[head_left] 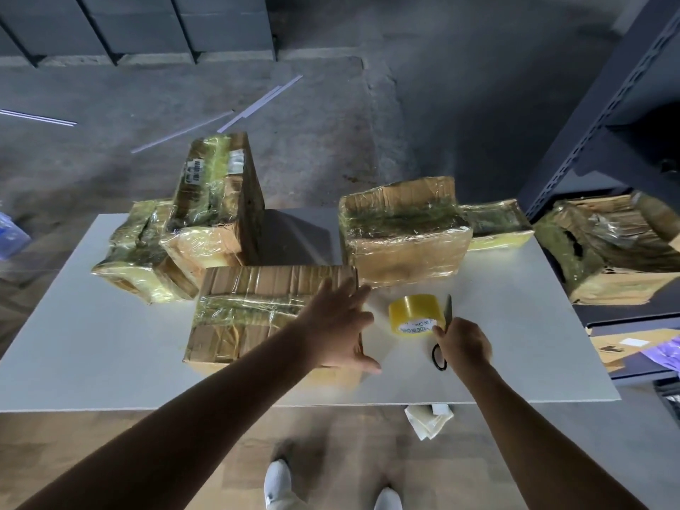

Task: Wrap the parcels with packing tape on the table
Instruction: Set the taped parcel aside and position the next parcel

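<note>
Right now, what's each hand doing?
Left hand: open, resting on the nearest parcel.
Right hand: gripping scissors beside the tape roll.

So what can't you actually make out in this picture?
Head view only:
1. The scissors: handles mostly hidden by the right hand gripping them.
2. Print on the tape roll: partly covered by that hand, too small.
3. The label on the tall parcel: blurred, too small.
4. The rightmost parcel: cut off by the frame edge.

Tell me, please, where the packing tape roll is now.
Head view: the tape roll sits on the white table, right of centre, between the nearest parcel and the right hand gripping scissors.
</note>
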`<state>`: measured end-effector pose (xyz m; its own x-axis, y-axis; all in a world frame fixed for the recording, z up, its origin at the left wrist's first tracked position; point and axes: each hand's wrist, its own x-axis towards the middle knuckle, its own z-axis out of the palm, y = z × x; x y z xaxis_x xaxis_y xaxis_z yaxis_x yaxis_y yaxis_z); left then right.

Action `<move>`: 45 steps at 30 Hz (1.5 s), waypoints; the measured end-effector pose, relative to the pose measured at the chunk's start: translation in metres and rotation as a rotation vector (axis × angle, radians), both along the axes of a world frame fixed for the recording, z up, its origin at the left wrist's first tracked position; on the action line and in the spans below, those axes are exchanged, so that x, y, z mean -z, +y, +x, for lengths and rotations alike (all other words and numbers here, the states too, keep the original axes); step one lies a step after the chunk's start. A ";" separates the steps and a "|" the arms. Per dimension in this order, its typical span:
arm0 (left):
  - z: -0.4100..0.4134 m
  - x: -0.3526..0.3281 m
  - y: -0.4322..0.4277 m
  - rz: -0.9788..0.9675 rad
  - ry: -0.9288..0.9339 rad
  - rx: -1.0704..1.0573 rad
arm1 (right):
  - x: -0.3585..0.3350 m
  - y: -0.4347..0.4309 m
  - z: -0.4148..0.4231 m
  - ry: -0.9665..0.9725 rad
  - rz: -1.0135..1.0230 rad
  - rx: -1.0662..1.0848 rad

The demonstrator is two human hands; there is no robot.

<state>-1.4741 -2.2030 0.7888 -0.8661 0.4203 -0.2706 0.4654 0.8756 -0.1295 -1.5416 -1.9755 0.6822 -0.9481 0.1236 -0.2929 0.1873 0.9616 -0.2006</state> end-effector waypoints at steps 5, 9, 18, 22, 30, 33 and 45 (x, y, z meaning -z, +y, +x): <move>-0.010 0.013 0.001 0.052 0.000 0.170 | -0.013 -0.006 0.024 -0.033 0.030 0.004; -0.010 0.018 0.002 0.173 0.048 0.105 | -0.032 -0.029 0.047 0.036 -0.038 -0.075; 0.031 0.034 -0.048 0.511 0.373 -0.504 | -0.076 -0.111 0.073 0.145 -0.655 -0.125; 0.045 0.049 -0.066 0.324 0.241 -0.621 | -0.076 -0.138 0.075 0.192 -0.706 -0.205; 0.044 0.055 -0.067 0.272 0.210 -0.638 | -0.039 -0.080 0.038 0.242 -0.424 -0.092; 0.043 0.052 -0.066 0.266 0.204 -0.639 | -0.017 -0.058 0.027 0.072 -0.129 -0.382; 0.040 0.048 -0.064 0.234 0.222 -0.634 | -0.013 0.011 -0.025 0.007 -0.525 0.430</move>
